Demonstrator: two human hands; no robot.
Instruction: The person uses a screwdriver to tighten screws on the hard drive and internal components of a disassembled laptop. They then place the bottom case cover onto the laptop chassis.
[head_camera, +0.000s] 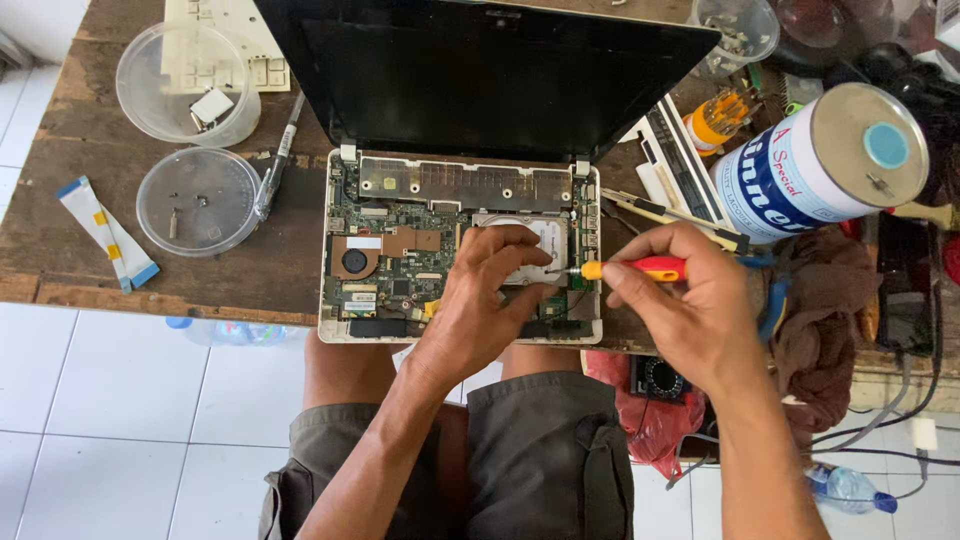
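Observation:
An opened white laptop (338, 300) lies on a worn wooden table, its green circuit board (385, 275) bare and its black screen (480, 70) tilted back. My left hand (495, 290) rests flat on the silver hard drive (548, 235) at the board's right side. My right hand (690, 300) grips a screwdriver with a red and yellow handle (640, 268). Its tip points left and touches the drive's right edge, close to my left fingertips.
Two clear plastic tubs (195, 200) with small screws and parts sit at the left, beside a pen-like tool (278, 160) and a flat ribbon cable (105, 232). A white and blue can (830, 165), a brown rag (815, 320) and more tools crowd the right. White floor tiles lie below.

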